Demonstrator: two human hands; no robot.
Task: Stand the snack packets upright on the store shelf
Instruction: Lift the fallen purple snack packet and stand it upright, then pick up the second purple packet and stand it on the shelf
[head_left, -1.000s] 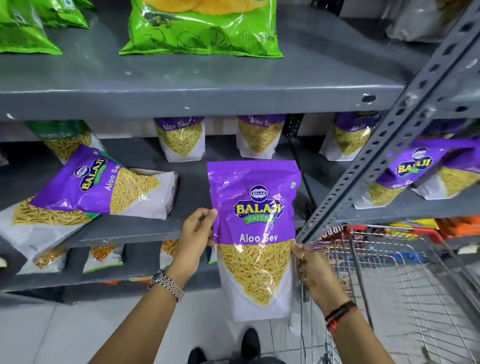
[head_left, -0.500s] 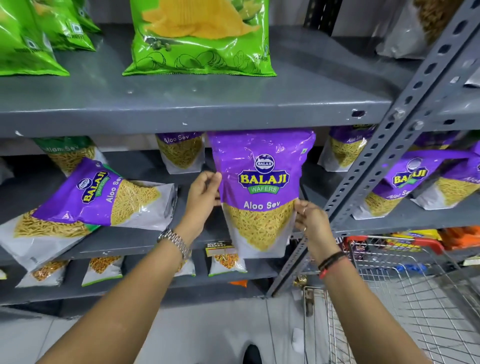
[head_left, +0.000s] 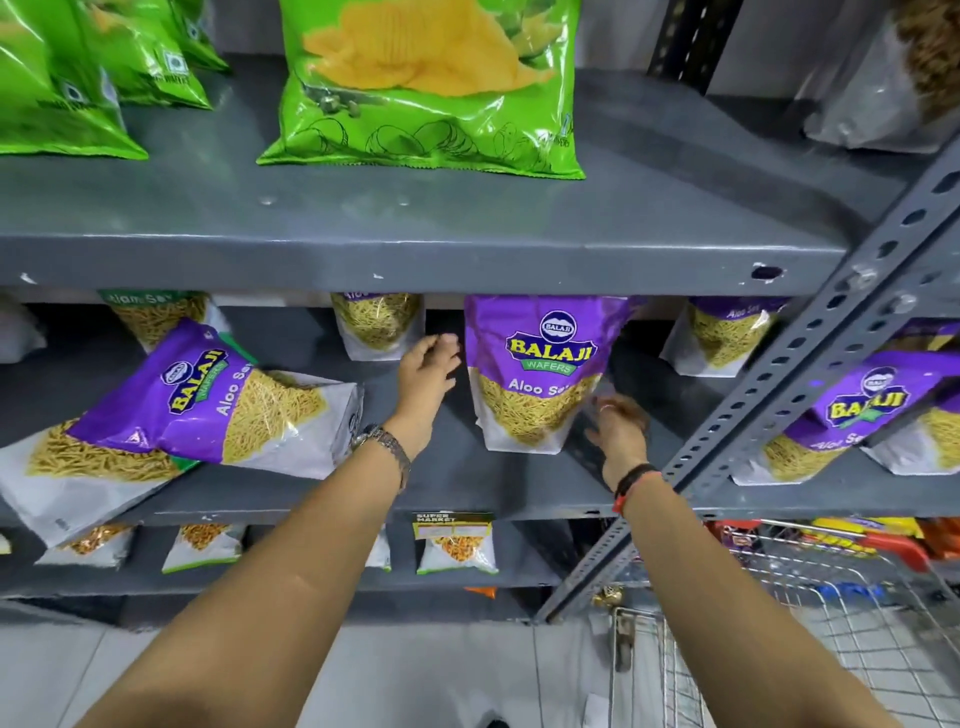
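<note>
The purple Aloo Sev packet (head_left: 537, 371) stands upright on the middle shelf (head_left: 363, 493), both the left hand (head_left: 428, 371) and right hand (head_left: 618, 421) open just beside it, so a stray brush could tip its soft base forward

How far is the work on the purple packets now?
Done: one Aloo Sev packet stands upright on the middle shelf. In hand: nothing; left hand and right hand are open beside it. Left: the tipped packets at left.
</note>
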